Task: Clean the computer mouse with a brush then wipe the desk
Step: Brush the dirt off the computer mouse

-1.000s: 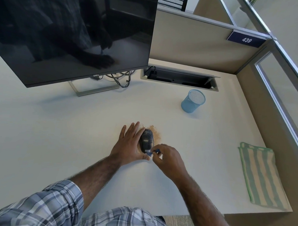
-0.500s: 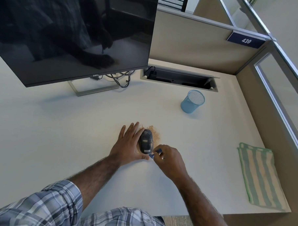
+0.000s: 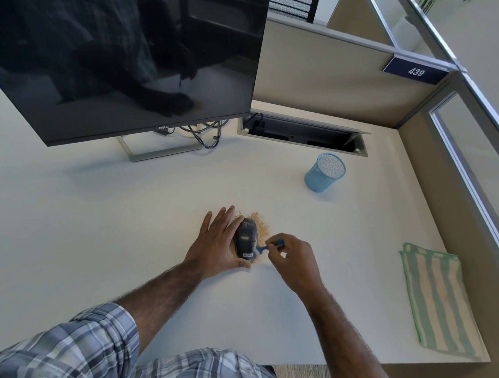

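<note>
Brush (image 3: 264, 247), pinched in right grip (image 3: 292, 259), was shifted to right flank of mouse (image 3: 246, 237); left grip (image 3: 211, 244), uncurled, was kept braced alongside. Brushing judged unfinished.

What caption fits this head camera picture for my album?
Left hand steadies the mouse while right hand sweeps it with a brush.
</note>
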